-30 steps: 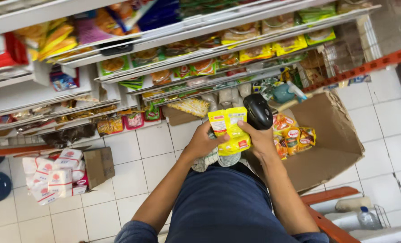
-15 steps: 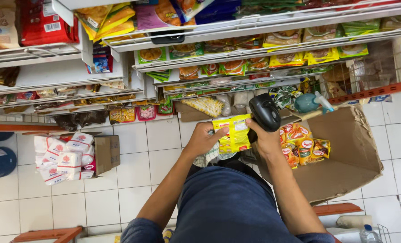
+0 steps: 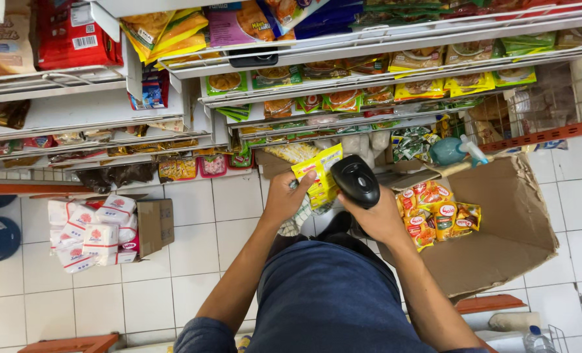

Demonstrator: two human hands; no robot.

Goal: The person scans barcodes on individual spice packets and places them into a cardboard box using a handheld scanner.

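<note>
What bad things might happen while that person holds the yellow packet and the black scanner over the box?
The left hand pinches the yellow packet only at one edge, so it might slip and drop to the tiled floor. The right hand holds the black scanner above the open cardboard box, so a loose grip may let it fall onto the packets inside.
</note>
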